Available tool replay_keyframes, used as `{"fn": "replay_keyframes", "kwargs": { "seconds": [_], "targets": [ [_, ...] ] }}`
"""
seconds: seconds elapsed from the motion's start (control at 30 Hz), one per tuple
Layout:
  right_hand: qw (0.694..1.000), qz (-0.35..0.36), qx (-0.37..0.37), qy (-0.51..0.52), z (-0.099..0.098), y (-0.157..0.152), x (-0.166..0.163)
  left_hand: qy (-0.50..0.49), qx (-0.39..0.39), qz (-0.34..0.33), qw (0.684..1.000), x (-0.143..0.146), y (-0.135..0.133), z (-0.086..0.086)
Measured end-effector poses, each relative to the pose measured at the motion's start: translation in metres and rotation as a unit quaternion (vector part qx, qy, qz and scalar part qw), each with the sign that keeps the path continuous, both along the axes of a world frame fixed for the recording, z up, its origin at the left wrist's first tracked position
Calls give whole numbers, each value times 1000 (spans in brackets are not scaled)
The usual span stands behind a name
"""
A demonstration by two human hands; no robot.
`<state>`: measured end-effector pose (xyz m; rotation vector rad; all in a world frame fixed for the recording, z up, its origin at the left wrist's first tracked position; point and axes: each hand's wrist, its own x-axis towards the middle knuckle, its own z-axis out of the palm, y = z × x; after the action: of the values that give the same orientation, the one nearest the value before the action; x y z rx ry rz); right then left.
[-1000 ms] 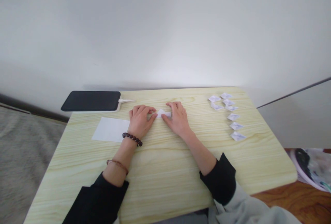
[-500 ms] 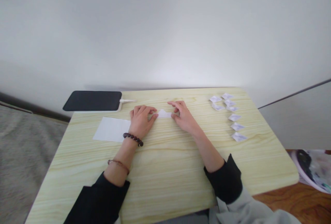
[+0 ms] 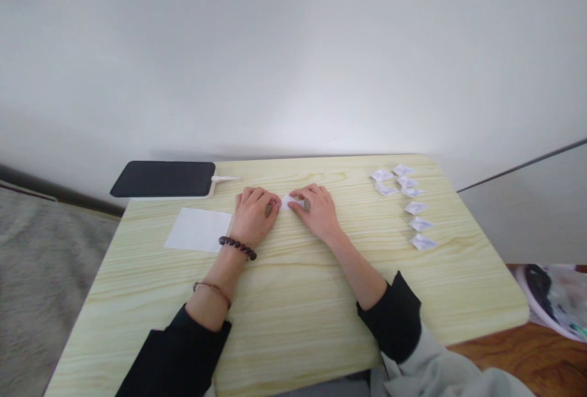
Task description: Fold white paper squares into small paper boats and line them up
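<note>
My left hand (image 3: 254, 213) and my right hand (image 3: 315, 210) rest on the wooden table (image 3: 293, 299) near its far edge, fingers curled and pressing on a small folded white paper piece (image 3: 288, 202) between them. Only a bit of the paper shows between the fingertips. A beaded bracelet sits on my left wrist. A flat white paper sheet (image 3: 198, 229) lies just left of my left hand.
A black phone (image 3: 162, 178) with a white cable plugged in lies at the far left corner. Several small folded white paper figures (image 3: 407, 201) lie in a loose column at the far right. A wall stands behind; a bowl-like object (image 3: 550, 299) sits on the floor at right.
My right hand slid left, closer to my left hand, and now covers more of the folded paper. The left hand has hardly moved.
</note>
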<state>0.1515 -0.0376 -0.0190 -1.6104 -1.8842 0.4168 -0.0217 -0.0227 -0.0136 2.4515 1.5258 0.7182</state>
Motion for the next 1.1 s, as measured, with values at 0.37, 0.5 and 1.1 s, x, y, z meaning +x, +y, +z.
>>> {"fn": "replay_keyframes", "kwargs": {
  "seconds": [0.37, 0.5, 1.1],
  "targets": [
    [1000, 7, -19, -5, 3, 0, 1, -10, -49, 34, 998, 6, -2, 5],
    [1000, 9, -29, -4, 4, 0, 1, -19, -69, 44, 996, 6, -1, 6],
    [999, 15, -31, 8, 1, 3, 3, -38, -87, 0, 996, -8, 6, 0]
  ]
}}
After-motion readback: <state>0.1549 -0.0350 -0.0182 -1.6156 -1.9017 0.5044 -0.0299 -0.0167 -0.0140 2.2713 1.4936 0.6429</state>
